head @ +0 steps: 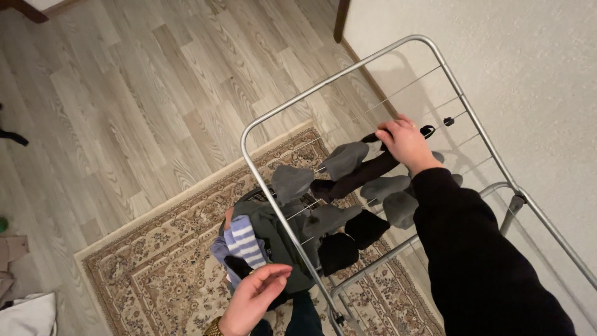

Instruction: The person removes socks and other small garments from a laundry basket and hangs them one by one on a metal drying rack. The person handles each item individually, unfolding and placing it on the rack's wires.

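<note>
My right hand point(405, 142), in a black sleeve, reaches over a metal drying rack point(273, 118) and grips a long black sock point(357, 177) draped on one of its wires. Several grey socks point(346, 158) and black socks point(337, 251) hang on the wires around it. My left hand point(255, 298) hovers low at the frame's bottom with fingers loosely curled and holds nothing. It is just below a laundry basket point(249, 196) that holds a blue-and-white striped sock point(244, 241) and dark green clothing point(273, 227).
A patterned beige rug point(155, 274) lies on the wood-look floor point(124, 93) under the rack and basket. A white wall point(528, 68) runs close behind the rack on the right. Cloth items point(25, 314) lie at the bottom left.
</note>
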